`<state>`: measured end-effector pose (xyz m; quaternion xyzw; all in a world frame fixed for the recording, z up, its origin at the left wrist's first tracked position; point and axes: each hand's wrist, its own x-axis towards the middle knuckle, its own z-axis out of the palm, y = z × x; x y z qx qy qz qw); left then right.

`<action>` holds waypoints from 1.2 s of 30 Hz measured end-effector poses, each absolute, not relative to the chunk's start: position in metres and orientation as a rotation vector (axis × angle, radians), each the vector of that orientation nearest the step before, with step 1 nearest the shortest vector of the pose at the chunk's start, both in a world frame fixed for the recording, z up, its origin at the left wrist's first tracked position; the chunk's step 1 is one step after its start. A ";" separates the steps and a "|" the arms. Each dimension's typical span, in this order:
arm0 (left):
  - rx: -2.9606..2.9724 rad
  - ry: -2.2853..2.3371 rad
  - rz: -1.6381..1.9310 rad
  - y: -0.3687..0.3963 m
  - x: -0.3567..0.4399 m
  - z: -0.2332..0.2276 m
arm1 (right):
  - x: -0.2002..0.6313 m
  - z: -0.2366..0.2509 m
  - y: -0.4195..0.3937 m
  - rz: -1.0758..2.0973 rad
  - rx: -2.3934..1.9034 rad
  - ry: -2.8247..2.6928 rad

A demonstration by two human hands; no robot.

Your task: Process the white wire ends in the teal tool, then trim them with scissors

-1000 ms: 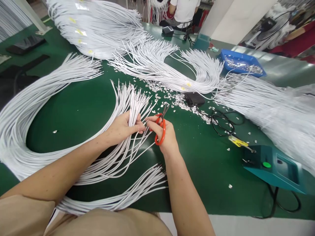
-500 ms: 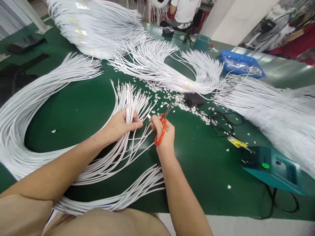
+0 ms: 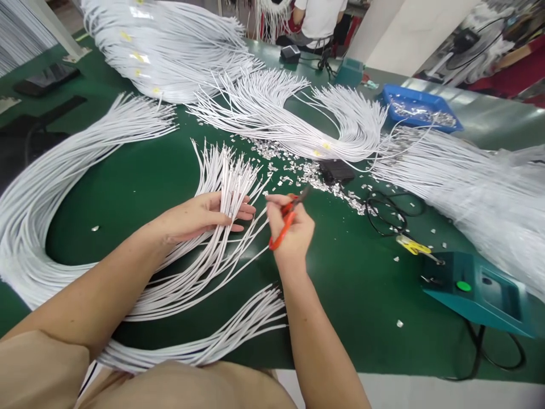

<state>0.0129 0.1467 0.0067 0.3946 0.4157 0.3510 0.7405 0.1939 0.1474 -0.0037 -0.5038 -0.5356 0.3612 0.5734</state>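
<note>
My left hand [image 3: 198, 217] has its thumb laid over a bunch of white wires [image 3: 232, 184], with the fingers stretched out behind them. The wire ends fan out above that hand. Red-handled scissors [image 3: 284, 227] rest in my right hand [image 3: 298, 241], blades pointing up and to the right. Thumb and forefinger of this hand come together near a small silvery bit [image 3: 266, 193]; whether they pinch it I cannot tell. Loose wires run between the two hands, and another wire bundle [image 3: 204, 343] lies closer to my body.
Silvery scraps [image 3: 313, 176] litter the green table [image 3: 340, 295] beside a black block [image 3: 336, 170]. A teal device [image 3: 472, 289] with a yellow clip stands right. Behind are a blue tray [image 3: 419, 108], large wire bundles [image 3: 170, 51] and a person [image 3: 319, 20].
My left fingers have opened out behind the wires. My right hand has shifted slightly right with the scissors, its thumb and forefinger nearer the silvery bit.
</note>
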 end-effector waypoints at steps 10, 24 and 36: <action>0.997 0.993 0.706 0.144 0.021 0.009 | 0.175 -0.015 0.137 0.649 -1.449 -1.847; 1.035 1.143 0.720 0.145 0.013 0.007 | 0.186 -0.002 0.146 1.433 -1.326 -1.205; 1.187 1.314 0.829 0.144 0.016 0.010 | 0.198 -0.009 0.147 0.658 -1.677 -2.125</action>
